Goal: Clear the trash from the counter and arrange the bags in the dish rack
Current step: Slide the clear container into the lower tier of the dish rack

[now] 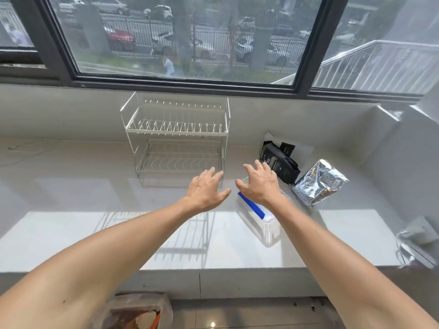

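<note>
Grip: both hands are spread with straight fingers and hold nothing; the left hand (pixel 205 191) hovers at centre frame before the rack, and the right hand (pixel 260 184) hovers over the far end of a clear box.
Bags: a black bag (pixel 279 163) leans at the wall in the right-centre of the frame, and a silver foil bag (pixel 318 182) lies just beside it, lower right; neither is in the rack.
Rack: the white wire dish rack (pixel 177 136) stands upper centre on the desk (pixel 71 233); both tiers hold nothing.
Clear box: a see-through plastic box (pixel 257 222) with a blue strip (pixel 251 205) lies under the right wrist; nothing shows inside it.
Bin: a lined trash bin (pixel 137 312) sits on the floor at bottom centre, with something orange and pale in it.
Risk: the crinkled foil bag may slip from a loose hold; the wire tiers are open, so a floppy bag may sag or tip off; the right forearm could knock the clear box toward the desk's edge.
</note>
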